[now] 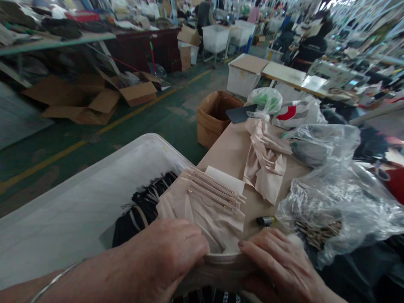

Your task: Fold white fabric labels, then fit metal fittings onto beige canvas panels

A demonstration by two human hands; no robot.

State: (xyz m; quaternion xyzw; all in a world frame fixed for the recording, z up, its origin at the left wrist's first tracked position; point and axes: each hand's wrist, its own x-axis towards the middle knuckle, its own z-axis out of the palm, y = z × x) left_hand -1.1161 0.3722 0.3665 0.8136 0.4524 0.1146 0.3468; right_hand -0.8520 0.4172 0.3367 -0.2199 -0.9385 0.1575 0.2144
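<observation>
My left hand [170, 248] and my right hand [277, 263] both rest on the near edge of a stack of beige fabric pieces [206, 210] with zipper strips sewn on. The fingers of both hands curl over and grip the stack's folded edge. The stack lies at the table's [227, 149] near left corner, partly over a clear plastic bin [78, 210]. Black striped fabric [142, 208] lies in the bin beside my left hand. A small dark and gold cylinder [265, 220] lies on the table just above my right hand.
Crumpled beige fabric [267, 162] lies mid-table. A clear bag of small metal parts [328, 214] sits at right, more plastic bags [318, 141] behind it. A cardboard box [214, 115] stands on the green floor. Flattened cartons [91, 101] lie at left. People work at far tables.
</observation>
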